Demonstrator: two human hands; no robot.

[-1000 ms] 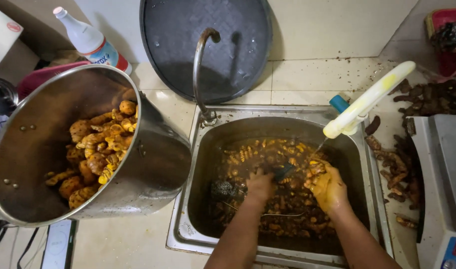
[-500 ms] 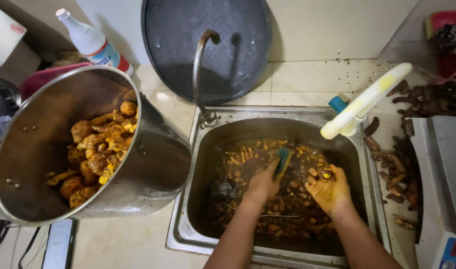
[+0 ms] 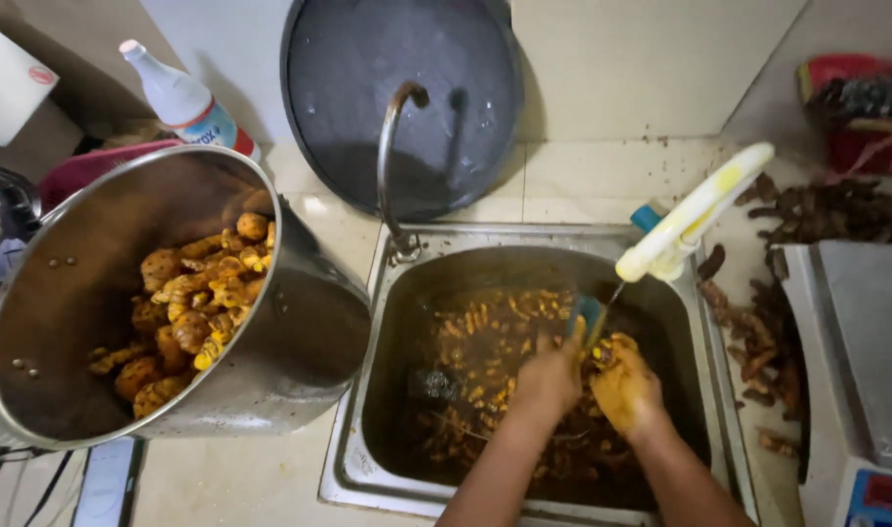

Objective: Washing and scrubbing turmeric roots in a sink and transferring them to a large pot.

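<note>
A pale tiled bench (image 3: 573,185) runs under a plain cream wall, with a steel sink (image 3: 368,468) let into it at the middle. The sink holds murky brown water thick with small yellow-orange roots (image 3: 475,361). To the left a big steel pot (image 3: 299,332) lies tilted on its side, its mouth toward the viewer, with knobbly washed orange roots (image 3: 187,303) heaped inside. A round dark lid (image 3: 368,78), wet and dull, leans upright against the far wall behind a curved steel tap (image 3: 392,156). At the right edge sits a grey scale (image 3: 870,332) with a blue panel at its near corner. Dark, unwashed roots (image 3: 807,210) are strewn on the bench beyond and beside it.

A white plastic bottle (image 3: 178,98) with a blue-and-red label stands far left. A slim white and yellow bottle (image 3: 694,210) juts over the sink's right rim.

Both hands are in the sink, close together. The left hand (image 3: 548,381) is closed on a small blue-green scrubber (image 3: 587,317); the right hand (image 3: 626,390), stained yellow, is curled around a root (image 3: 602,349) just beside it.
</note>
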